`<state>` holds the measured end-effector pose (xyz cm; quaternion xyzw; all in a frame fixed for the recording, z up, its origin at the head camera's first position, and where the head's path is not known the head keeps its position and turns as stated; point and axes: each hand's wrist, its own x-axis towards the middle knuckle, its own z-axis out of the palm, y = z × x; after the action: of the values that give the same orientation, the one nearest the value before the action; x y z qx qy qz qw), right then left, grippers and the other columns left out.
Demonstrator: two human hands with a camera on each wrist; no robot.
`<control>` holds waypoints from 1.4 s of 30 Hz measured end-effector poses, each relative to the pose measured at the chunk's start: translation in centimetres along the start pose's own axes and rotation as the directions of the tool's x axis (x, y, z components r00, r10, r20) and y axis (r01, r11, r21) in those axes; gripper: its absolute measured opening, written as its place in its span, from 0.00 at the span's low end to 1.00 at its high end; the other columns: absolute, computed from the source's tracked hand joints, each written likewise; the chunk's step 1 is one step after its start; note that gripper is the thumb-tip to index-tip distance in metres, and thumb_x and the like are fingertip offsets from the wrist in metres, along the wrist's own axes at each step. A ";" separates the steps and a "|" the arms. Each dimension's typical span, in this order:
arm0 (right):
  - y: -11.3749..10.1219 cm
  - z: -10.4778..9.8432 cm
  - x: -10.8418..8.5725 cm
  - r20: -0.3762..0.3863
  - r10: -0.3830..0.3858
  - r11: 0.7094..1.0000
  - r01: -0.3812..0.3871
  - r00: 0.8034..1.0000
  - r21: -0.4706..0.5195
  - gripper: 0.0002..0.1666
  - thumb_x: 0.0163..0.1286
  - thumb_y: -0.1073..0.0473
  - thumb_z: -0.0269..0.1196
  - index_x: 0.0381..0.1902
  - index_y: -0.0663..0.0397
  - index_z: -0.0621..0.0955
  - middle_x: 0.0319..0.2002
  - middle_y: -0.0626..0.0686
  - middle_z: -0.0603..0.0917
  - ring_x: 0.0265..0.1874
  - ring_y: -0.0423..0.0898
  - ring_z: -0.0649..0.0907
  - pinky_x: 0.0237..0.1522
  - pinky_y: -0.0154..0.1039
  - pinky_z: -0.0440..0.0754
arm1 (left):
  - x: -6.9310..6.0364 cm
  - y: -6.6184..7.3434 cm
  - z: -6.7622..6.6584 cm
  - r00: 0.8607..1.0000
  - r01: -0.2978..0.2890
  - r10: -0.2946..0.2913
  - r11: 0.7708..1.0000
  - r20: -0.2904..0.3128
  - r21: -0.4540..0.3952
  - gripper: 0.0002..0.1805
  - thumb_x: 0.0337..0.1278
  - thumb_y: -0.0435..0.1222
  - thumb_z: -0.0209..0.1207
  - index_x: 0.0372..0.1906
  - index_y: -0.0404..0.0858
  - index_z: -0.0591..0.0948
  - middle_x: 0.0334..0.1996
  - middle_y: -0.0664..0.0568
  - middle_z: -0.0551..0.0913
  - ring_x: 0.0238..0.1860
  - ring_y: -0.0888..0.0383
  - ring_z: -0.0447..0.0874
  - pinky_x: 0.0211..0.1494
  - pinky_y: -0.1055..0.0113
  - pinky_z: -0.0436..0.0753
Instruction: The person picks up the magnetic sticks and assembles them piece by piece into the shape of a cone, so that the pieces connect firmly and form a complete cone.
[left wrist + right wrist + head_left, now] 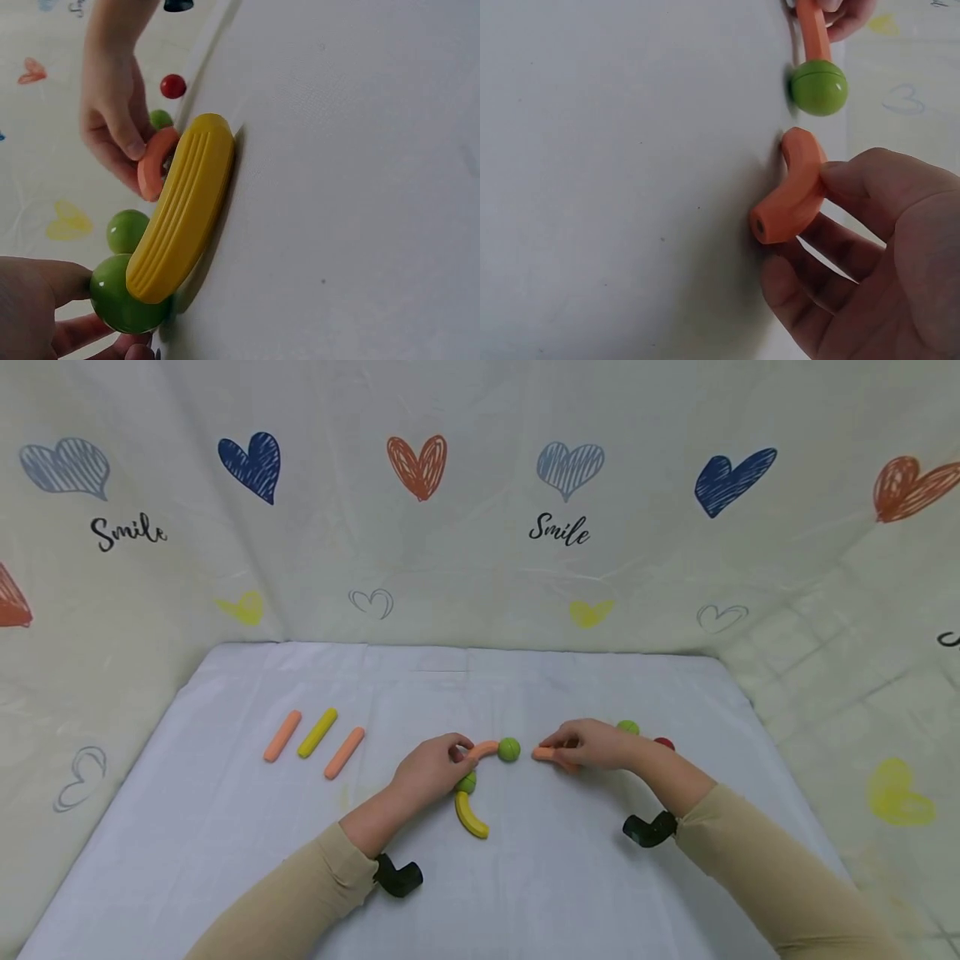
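My left hand (429, 770) pinches the left end of a curved orange toy piece (484, 748). The piece's other end meets a green ball (509, 749). Just under my left fingers sits another green ball (468, 782), touching a curved yellow piece (471, 817) that arcs toward me. My right hand (595, 744) pinches a second curved orange piece (799, 191) between thumb and fingers. In the right wrist view, that piece lies close to the green ball (820, 88) with a small gap, and its near end shows a dark round spot.
Two straight orange sticks (282, 736) and a yellow stick (317, 732) lie at the left of the white-covered table (187, 827). Behind my right forearm are a green ball (628, 727) and a red ball (664, 743). A heart-printed cloth (480, 552) hangs behind.
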<state>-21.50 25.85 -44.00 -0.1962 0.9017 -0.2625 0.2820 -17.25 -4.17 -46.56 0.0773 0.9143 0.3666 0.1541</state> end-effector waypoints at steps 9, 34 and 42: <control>0.3 0.3 0.0 -0.070 -0.028 1.000 0.027 0.997 -0.015 0.18 0.74 0.55 0.59 0.59 0.49 0.83 0.42 0.46 0.80 0.42 0.46 0.76 0.44 0.43 0.75 | 0.3 0.2 -0.4 1.000 0.017 -0.017 1.000 0.020 0.014 0.16 0.66 0.51 0.60 0.51 0.49 0.82 0.37 0.57 0.82 0.32 0.60 0.77 0.36 0.64 0.76; 0.5 1.5 -0.1 -0.281 0.040 0.987 -0.081 0.959 -0.138 0.20 0.68 0.53 0.68 0.56 0.49 0.85 0.41 0.46 0.82 0.35 0.44 0.76 0.39 0.39 0.78 | 3.3 0.2 -1.1 0.980 0.003 0.011 0.998 0.196 -0.069 0.17 0.60 0.42 0.61 0.53 0.46 0.83 0.44 0.52 0.81 0.40 0.55 0.77 0.42 0.62 0.77; 0.3 1.5 0.0 -0.272 0.074 0.983 -0.115 0.959 -0.140 0.21 0.67 0.52 0.68 0.57 0.46 0.84 0.41 0.46 0.82 0.35 0.44 0.75 0.38 0.39 0.77 | 3.7 -0.2 -1.0 0.978 -0.001 0.020 0.996 0.209 -0.088 0.16 0.58 0.41 0.62 0.52 0.45 0.84 0.41 0.53 0.81 0.39 0.56 0.77 0.41 0.64 0.77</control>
<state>-20.61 25.53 -45.22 -0.1369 0.9573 -0.2021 0.1549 -21.07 -4.02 -46.90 0.1136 0.8755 0.3970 0.2510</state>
